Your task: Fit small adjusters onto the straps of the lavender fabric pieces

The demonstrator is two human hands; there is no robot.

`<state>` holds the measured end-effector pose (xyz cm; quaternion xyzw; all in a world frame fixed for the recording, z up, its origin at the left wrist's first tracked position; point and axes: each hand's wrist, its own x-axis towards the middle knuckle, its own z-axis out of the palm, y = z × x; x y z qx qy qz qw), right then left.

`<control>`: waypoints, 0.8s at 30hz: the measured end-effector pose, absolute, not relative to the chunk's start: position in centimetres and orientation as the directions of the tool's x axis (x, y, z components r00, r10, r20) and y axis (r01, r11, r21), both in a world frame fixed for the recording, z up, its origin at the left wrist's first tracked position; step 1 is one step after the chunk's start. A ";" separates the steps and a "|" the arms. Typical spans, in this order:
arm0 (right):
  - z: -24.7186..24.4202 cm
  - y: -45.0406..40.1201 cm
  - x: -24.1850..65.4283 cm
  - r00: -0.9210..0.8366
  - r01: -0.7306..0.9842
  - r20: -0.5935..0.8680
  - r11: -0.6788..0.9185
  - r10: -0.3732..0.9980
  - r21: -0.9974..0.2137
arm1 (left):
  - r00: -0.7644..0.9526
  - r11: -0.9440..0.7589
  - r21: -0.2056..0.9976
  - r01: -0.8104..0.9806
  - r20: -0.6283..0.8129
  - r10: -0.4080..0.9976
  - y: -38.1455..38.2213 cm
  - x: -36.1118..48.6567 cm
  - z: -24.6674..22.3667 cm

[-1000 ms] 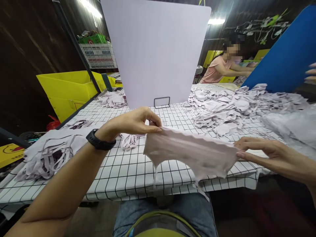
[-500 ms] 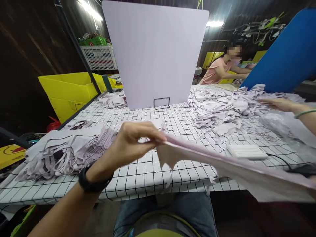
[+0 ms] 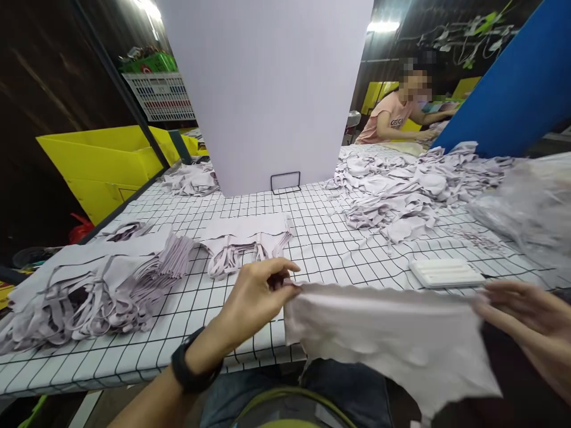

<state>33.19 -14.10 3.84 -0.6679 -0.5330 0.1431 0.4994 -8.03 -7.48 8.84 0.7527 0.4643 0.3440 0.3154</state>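
Note:
A pale lilac strappy top hangs stretched between my two hands, above my lap at the table's front edge. My left hand, with a black wristband, pinches its upper left corner between thumb and fingers. At the upper right corner, my right hand holds the cloth; those fingers are somewhat blurred. Just beyond my left hand, a small stack of similar tops lies with the straps toward me. Farther left, a larger layered stack has its looped straps spilling over the table.
A loose heap of lilac pieces covers the back right of the checked table. A white flat device and a clear plastic bag lie at right. An upright pale board stands ahead. A person works behind.
The top has swung from a slanted, edge-on position to hang broad and level. My right hand has come further into view. Another hand with a green bangle has left the right side.

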 end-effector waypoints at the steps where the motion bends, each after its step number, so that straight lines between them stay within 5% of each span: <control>1: 3.4 -12.2 32.7 0.393 0.518 0.291 0.052 0.872 -0.854 | 0.322 -0.354 0.759 0.547 0.199 0.925 -6.1 -7.4 8.0; 3: 2.6 -8.2 31.5 0.319 0.522 0.164 -0.029 0.933 -0.852 | 0.294 -0.323 0.608 0.725 0.150 0.944 -3.4 -6.1 6.2; 6: 1.2 -3.0 29.9 0.313 0.600 0.161 -0.063 0.936 -0.798 | 0.293 -0.302 0.329 0.895 0.078 0.953 0.0 -4.2 3.9; 12: -1.0 2.3 28.2 0.312 0.705 0.241 -0.054 0.919 -0.707 | 0.333 -0.329 0.148 0.933 -0.002 0.943 3.0 -2.0 2.0; 16: -1.1 -1.2 28.4 0.351 0.733 0.304 -0.058 0.885 -0.678 | 0.428 -0.430 0.134 0.893 0.046 0.903 2.3 -0.4 2.1; 19: -1.6 -7.1 28.4 0.517 0.694 0.283 -0.202 0.808 -0.691 | 0.652 -0.646 0.259 0.718 0.075 0.755 1.4 1.5 1.7; 22: -3.7 -12.6 27.6 0.704 0.546 0.114 -0.431 0.701 -0.718 | 0.829 -0.802 0.346 0.487 0.104 0.549 0.4 4.1 0.6; 24: -5.7 -14.9 26.8 0.676 0.436 -0.018 -0.420 0.737 -0.796 | 0.883 -0.842 0.357 0.404 0.089 0.461 -0.2 5.9 -0.4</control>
